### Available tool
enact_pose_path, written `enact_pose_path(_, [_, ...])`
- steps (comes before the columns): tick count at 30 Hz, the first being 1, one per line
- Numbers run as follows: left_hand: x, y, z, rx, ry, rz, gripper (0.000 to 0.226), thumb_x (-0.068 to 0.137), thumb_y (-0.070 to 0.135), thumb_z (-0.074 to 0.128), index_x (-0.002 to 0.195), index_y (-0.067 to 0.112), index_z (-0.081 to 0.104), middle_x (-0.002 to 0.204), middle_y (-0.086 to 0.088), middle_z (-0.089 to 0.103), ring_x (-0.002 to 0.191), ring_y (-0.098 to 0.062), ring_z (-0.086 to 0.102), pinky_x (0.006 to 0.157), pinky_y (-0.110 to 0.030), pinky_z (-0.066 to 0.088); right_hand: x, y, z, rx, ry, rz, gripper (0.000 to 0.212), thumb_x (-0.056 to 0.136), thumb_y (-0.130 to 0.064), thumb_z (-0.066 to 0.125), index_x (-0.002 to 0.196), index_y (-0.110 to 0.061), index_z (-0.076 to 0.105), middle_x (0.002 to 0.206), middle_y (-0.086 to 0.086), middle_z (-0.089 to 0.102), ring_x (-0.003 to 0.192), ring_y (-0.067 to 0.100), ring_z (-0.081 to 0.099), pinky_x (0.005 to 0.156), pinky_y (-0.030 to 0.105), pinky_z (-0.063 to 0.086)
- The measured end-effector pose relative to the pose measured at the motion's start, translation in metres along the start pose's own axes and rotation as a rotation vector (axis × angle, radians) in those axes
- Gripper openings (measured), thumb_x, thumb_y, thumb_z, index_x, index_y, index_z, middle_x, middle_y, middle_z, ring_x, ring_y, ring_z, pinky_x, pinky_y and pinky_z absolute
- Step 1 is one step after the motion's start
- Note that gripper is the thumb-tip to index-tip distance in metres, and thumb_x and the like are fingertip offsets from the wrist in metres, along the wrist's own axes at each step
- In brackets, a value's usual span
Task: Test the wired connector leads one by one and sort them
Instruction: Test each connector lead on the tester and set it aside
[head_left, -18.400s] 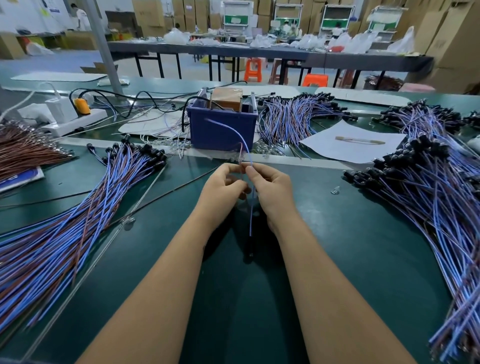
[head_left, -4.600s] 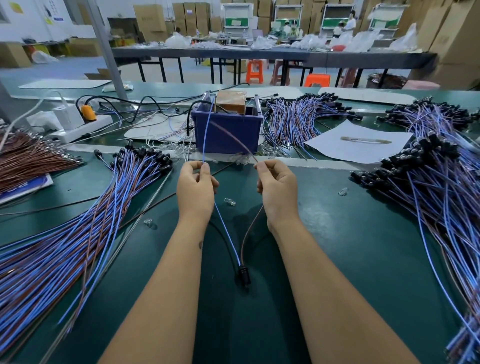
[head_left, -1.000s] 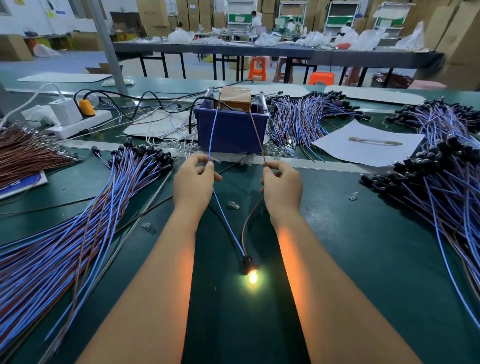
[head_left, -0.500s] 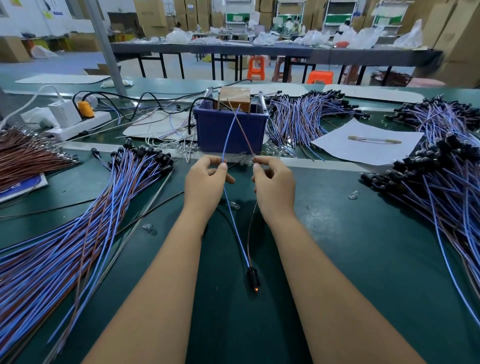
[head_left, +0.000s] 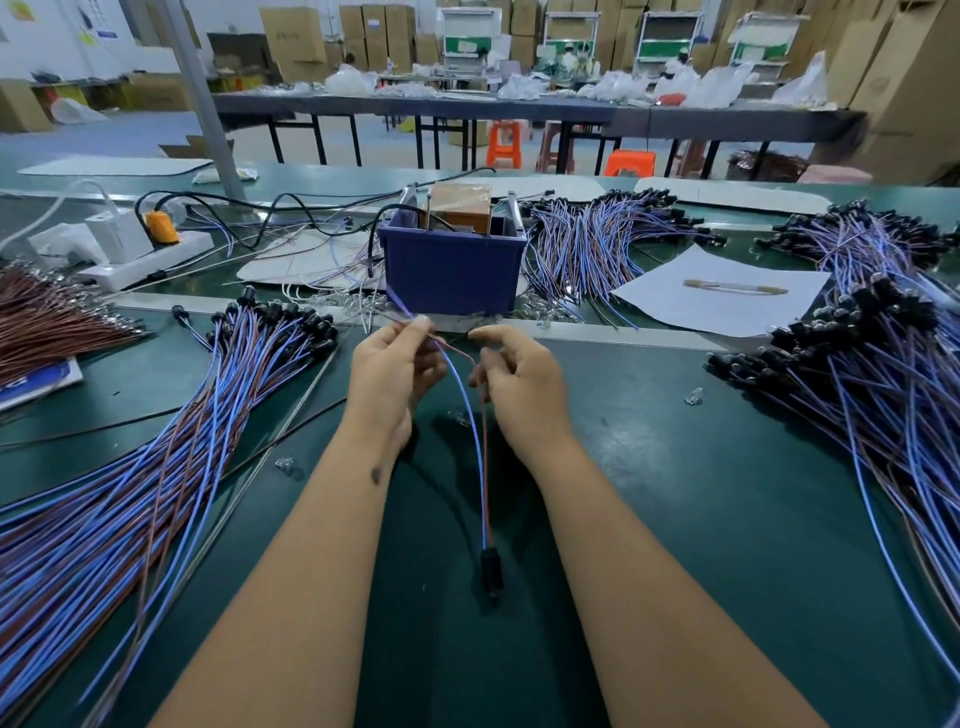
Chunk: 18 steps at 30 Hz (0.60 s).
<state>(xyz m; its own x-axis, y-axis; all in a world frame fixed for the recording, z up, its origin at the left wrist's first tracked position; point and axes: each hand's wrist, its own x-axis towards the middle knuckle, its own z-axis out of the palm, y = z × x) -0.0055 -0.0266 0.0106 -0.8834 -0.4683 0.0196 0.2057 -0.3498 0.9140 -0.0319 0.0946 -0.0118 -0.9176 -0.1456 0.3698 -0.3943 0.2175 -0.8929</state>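
Note:
One connector lead (head_left: 470, 415), a blue wire and a brown wire joined at a black lamp holder (head_left: 491, 571), hangs between my hands over the green mat. My left hand (head_left: 392, 379) pinches the free ends of both wires near the top. My right hand (head_left: 519, 384) is beside it with curled fingers; the brown wire runs under them and I cannot tell whether they hold it. The lamp is dark. The blue test box (head_left: 452, 260) with metal contact posts stands just beyond my hands.
A pile of leads (head_left: 156, 452) fans out on the left, a larger pile (head_left: 883, 374) on the right, another pile (head_left: 597, 239) behind the box. Brown wires (head_left: 47, 317), a power strip (head_left: 140, 254), white paper (head_left: 722, 291) and loose clear lamps (head_left: 693, 397) lie around.
The lamp lit a second ago, then went dark. The wire ends have come away from the box posts, and my hands moved together with both ends gathered at my left hand.

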Motion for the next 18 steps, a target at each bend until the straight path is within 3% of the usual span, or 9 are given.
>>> enact_pose_path(4, [0.004,0.007,-0.008,-0.218,0.060,-0.021,0.019,0.096,0.007,0.056,0.078,0.008,0.055,0.055,0.002,0.064,0.049,-0.005,0.061,0.049,-0.015,0.051,-0.004,-0.002,0.003,-0.059,-0.185,-0.107,0.054,0.075,-0.023,0.080,0.121,-0.042,0.059,0.070,-0.014,0.055,0.061,0.007,0.052,0.069,0.034,0.055])
enact_pose_path(7, [0.006,0.006,-0.011,-0.195,0.114,-0.022,0.015,0.095,0.006,0.058,0.081,0.008,0.053,0.055,0.003,0.066,0.049,-0.005,0.062,0.048,-0.014,0.051,-0.008,-0.011,0.010,0.212,-0.254,-0.104,0.036,0.087,-0.023,0.071,0.122,-0.031,0.062,0.073,-0.013,0.057,0.058,0.006,0.049,0.059,0.021,0.048])
enact_pose_path(9, [0.007,0.004,-0.012,-0.221,0.141,-0.020,0.015,0.096,0.006,0.057,0.081,0.008,0.053,0.054,0.002,0.065,0.049,-0.005,0.062,0.049,-0.015,0.051,-0.007,-0.017,0.008,0.458,-0.192,0.007,0.020,0.099,-0.020,0.055,0.116,-0.017,0.065,0.075,-0.002,0.064,0.057,0.007,0.055,0.056,0.018,0.046])
enact_pose_path(11, [0.008,0.004,-0.013,-0.259,0.170,-0.018,0.017,0.098,0.008,0.054,0.080,0.008,0.053,0.053,0.002,0.065,0.048,-0.006,0.062,0.049,-0.016,0.052,-0.004,-0.018,0.000,0.654,-0.103,0.152,0.023,0.103,-0.021,0.045,0.105,-0.013,0.066,0.073,0.004,0.066,0.054,0.010,0.057,0.057,0.019,0.048])
enact_pose_path(15, [0.008,0.003,-0.015,-0.186,0.172,0.003,0.019,0.100,0.012,0.052,0.081,0.010,0.057,0.054,0.004,0.065,0.051,-0.006,0.064,0.052,-0.016,0.053,0.004,-0.014,-0.014,0.981,0.034,0.289,0.021,0.102,-0.013,0.045,0.094,-0.008,0.064,0.065,0.001,0.067,0.055,0.008,0.060,0.059,0.018,0.052])
enact_pose_path(18, [0.006,0.000,-0.018,0.029,0.174,0.104,0.018,0.097,0.012,0.057,0.080,0.012,0.061,0.063,0.002,0.067,0.055,-0.004,0.063,0.056,-0.017,0.053,0.007,-0.015,-0.023,1.105,0.124,0.317,0.021,0.101,-0.014,0.046,0.093,-0.008,0.065,0.065,-0.001,0.068,0.057,0.006,0.063,0.060,0.017,0.054])
